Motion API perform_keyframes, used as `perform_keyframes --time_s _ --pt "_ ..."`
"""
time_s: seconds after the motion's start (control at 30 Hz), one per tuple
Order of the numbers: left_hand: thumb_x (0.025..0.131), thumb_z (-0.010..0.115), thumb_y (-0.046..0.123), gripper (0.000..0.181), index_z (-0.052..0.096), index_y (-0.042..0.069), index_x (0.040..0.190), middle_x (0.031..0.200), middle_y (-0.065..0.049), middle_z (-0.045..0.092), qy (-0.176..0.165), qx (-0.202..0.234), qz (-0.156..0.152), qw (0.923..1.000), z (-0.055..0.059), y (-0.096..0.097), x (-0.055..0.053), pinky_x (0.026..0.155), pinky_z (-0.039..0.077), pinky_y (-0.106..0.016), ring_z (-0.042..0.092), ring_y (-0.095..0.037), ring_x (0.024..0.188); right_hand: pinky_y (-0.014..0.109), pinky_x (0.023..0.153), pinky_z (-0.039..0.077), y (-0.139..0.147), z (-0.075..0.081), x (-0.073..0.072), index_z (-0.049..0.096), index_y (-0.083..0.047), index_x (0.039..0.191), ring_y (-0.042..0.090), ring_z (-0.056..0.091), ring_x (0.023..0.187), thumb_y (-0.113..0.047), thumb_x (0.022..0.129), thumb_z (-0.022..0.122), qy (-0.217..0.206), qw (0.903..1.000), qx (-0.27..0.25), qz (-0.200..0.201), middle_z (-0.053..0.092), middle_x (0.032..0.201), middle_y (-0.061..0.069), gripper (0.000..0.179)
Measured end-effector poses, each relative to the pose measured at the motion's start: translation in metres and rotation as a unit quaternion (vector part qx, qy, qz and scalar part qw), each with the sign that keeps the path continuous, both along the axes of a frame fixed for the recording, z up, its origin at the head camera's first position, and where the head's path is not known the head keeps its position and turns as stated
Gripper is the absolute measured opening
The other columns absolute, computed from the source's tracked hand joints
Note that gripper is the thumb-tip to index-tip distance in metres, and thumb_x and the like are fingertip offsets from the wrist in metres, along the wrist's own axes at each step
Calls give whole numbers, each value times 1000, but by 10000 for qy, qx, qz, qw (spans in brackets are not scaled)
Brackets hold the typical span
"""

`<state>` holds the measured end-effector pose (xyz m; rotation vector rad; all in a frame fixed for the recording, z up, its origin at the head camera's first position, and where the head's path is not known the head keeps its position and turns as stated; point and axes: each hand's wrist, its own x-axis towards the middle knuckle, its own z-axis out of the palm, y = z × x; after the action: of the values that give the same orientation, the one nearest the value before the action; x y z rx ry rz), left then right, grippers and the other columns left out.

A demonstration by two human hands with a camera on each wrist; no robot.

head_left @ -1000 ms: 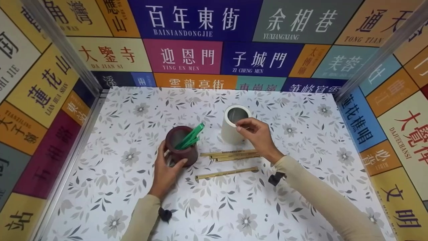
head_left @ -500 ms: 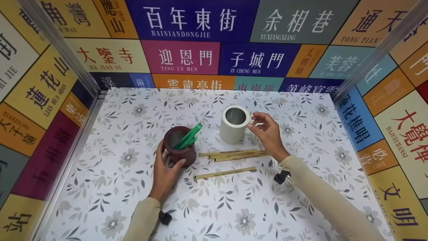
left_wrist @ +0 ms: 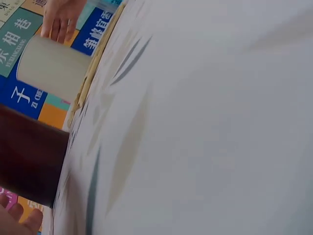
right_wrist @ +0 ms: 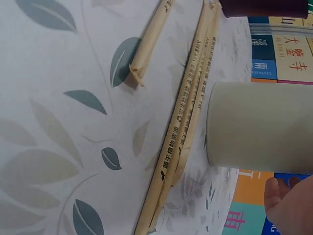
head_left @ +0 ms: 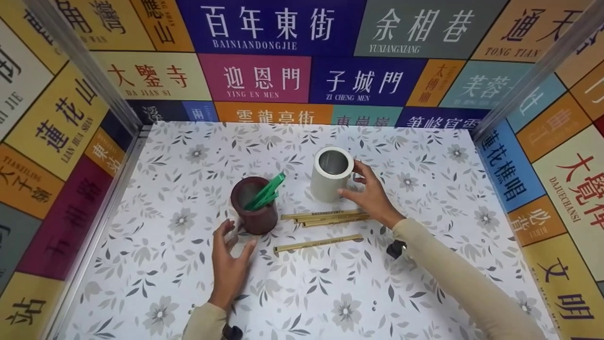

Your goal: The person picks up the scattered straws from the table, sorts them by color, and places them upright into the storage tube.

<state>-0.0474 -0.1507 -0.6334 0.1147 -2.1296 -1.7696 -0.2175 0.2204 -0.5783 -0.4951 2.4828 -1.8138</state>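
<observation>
A maroon cup [head_left: 257, 219] stands upright on the table, with slim green sticks [head_left: 266, 193] leaning out of its mouth. My left hand [head_left: 230, 264] is just in front of it, off its wall, fingers loosely curved around nothing. To the right and farther back is an upright white cup [head_left: 328, 182]. Beside its right side is my right hand [head_left: 375, 193], thumb toward the front and fingers toward the back; whether they touch the wall is hard to tell. Several slim paper-wrapped sticks [right_wrist: 181, 117] lie in front of the white cup, and one separate wrapped stick [head_left: 318, 243] lies nearer me.
The table [head_left: 292, 293] has a leaf-and-flower cover. Walls with coloured lettered panels [head_left: 264, 78] close off the back and both sides, with metal posts [head_left: 94, 61] at the corners.
My left hand has let go of the maroon cup and drawn back toward me. My right hand, with fingertips together over the white cup's rim earlier, has spread its fingers at the cup's side.
</observation>
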Motion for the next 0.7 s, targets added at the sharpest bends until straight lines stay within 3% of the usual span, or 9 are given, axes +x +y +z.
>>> perform_keyframes --time_s 0.1,0.2,0.37,0.57,0.7 --pt "96 85 1 71 49 -3 156 147 -23 58 174 -97 89 9998 0 7 6 112 54 -51 56 -37 138 57 124 38 -1 -2 -3 35 -10 171 34 43 151 -11 96 89 -77 9999 35 69 44 168 15 92" --pt "94 86 -2 60 59 -4 147 135 -25 66 418 -307 -40 9986 0 15 9 104 59 -49 64 -36 126 54 126 38 -2 -3 -6 32 -12 172 33 44 151 -13 95 90 -169 9998 88 61 42 170 12 97" --pt "93 86 -3 39 72 0 129 121 -20 73 778 -745 -671 9919 -1 27 11 93 63 -48 73 -30 112 51 127 40 -1 -6 -13 31 -13 173 31 46 151 -19 94 92 -222 9992 326 103 44 169 8 100" --pt "95 87 4 30 76 3 123 119 -3 74 786 -1422 -1396 9768 -3 40 6 85 63 -44 72 -28 102 49 127 41 0 -7 -20 32 -13 173 32 49 150 -21 93 93 -209 9980 568 179 46 168 8 101" --pt "95 86 4 26 79 4 120 119 -2 75 790 -1429 -1715 9716 -1 49 0 82 62 -46 72 -28 101 49 126 42 -3 -6 -22 34 -11 172 33 51 149 -18 93 93 -153 9980 570 229 49 166 10 99"
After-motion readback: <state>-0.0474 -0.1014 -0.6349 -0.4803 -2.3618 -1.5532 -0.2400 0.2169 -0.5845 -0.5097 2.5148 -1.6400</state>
